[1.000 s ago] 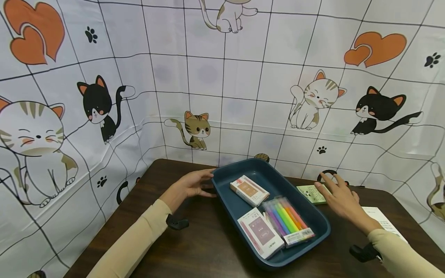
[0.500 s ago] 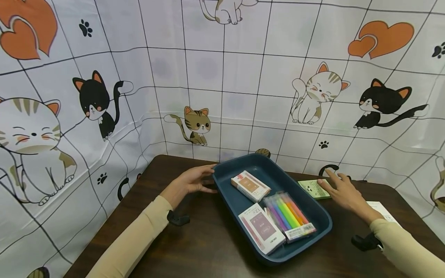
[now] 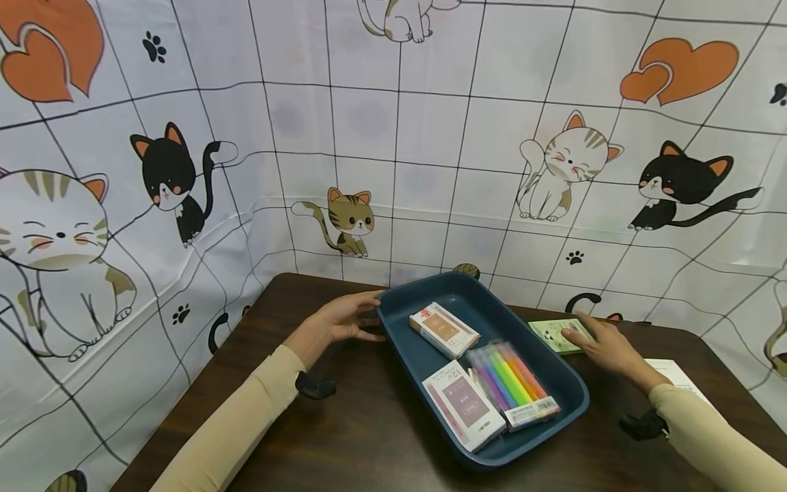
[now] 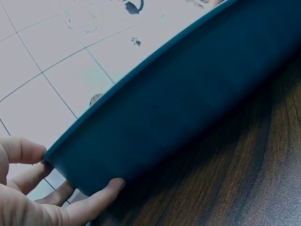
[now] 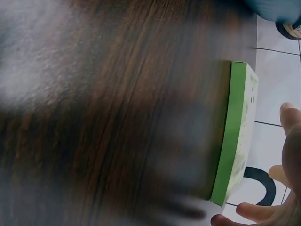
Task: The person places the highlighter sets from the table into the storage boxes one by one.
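At the far left corner of a blue tray (image 3: 424,403), my left hand (image 3: 341,318) touches the rim and outer wall with its fingertips. The left wrist view has its extended thumb (image 4: 101,200) low against the tray wall. Inside the tray lie an orange-and-white box (image 3: 444,330), a pink-and-white box (image 3: 464,406) and a clear pack of coloured markers (image 3: 510,383). My right hand (image 3: 605,347) is over the right end of a flat light-green box (image 3: 549,335). In the right wrist view its fingers stand spread and apart from the green box (image 5: 229,136).
A white sheet or card (image 3: 679,378) lies on the dark wooden table (image 3: 344,424), partly hidden by my right forearm. Behind the table hangs a white cloth (image 3: 430,184) printed with cats and grid lines. The tray's right wall stands close to the green box.
My right hand has lowered and its fingers now overlap the green box's right end in the head view. The left hand and tray stay together as before; the head view shifted slightly.
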Demonstrator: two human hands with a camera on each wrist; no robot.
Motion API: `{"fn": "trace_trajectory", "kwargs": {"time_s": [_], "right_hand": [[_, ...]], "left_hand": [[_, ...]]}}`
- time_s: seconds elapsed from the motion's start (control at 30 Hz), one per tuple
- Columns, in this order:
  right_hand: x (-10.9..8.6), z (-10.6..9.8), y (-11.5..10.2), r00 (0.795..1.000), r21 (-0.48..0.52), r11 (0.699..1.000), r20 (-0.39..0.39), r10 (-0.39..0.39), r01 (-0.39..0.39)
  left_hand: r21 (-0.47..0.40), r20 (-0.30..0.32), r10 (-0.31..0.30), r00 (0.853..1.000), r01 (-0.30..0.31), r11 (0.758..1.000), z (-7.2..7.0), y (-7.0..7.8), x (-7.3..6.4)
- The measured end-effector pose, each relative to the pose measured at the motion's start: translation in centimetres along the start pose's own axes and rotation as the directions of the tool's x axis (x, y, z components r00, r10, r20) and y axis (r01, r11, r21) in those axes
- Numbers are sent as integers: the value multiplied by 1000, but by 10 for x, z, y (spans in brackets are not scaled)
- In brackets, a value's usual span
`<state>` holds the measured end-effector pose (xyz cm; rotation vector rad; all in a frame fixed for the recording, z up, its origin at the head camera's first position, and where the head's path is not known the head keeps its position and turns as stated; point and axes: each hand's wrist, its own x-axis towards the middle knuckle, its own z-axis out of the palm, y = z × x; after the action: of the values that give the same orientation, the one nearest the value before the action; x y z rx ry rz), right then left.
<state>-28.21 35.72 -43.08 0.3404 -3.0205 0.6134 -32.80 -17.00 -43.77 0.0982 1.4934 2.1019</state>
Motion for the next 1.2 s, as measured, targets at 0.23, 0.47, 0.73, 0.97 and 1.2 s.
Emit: {"fn": "trace_trajectory", "kwargs": {"time_s": [0.23,0.47,0.73,0.97,1.2], "right_hand": [[10,5,-2,996,-52,996,37,76,-74],[17,4,1,976,-88,980,110,190,-181],[24,5,2,981,-93,982,87,171,-163],[24,4,1,976,-67,979,95,196,-190],[27,2,2,969,-72,977,129,208,-200]], "left_hand": [[-10,-2,8,1000,-8,1000,-2,-1,0],[-10,0,-6,1000,6,1000,-1,-1,0],[-5,-4,-2,1000,2,1000,-2,-1,-1],[3,-11,2,1000,-2,1000,-1,0,0],[3,-7,5,1000,-5,1000,-2,-1,0]]}}
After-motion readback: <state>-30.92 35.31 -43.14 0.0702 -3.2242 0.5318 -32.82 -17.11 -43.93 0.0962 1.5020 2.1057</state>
